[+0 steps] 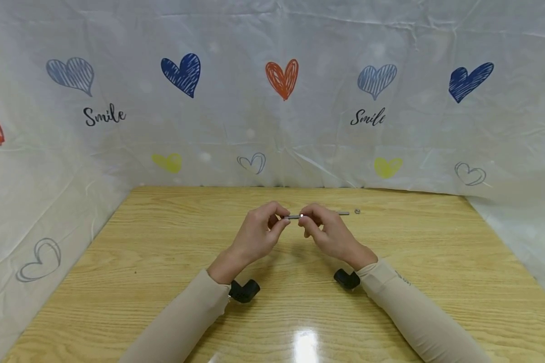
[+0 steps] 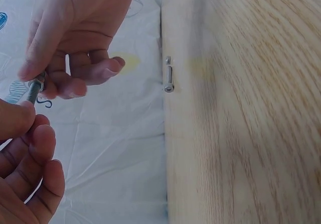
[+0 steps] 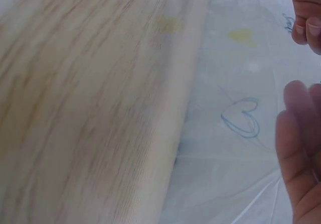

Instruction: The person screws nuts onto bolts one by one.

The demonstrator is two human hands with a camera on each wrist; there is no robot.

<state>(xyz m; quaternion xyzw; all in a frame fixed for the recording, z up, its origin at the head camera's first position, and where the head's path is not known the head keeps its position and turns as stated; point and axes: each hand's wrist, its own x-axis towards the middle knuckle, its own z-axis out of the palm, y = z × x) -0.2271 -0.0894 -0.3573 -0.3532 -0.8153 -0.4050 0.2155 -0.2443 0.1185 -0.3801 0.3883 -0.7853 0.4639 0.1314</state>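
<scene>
Over the far half of the table, my left hand [image 1: 256, 232] pinches a metal bolt [image 1: 292, 217] and holds it level, pointing to the right. My right hand [image 1: 329, 232] grips a small nut [image 2: 40, 78] at the bolt's threaded end with thumb and forefinger. In the left wrist view, bare thread shows between the two hands, while the bolt's head is hidden in the left fingers. Only parts of both hands show at the right edge of the right wrist view, where the bolt is out of sight.
A second bolt [image 1: 343, 213] lies on the wooden table [image 1: 163, 282] behind my right hand, with a loose nut [image 1: 357, 211] just off its end. A white sheet [image 1: 227, 116] printed with hearts hangs along the table's back edge and sides.
</scene>
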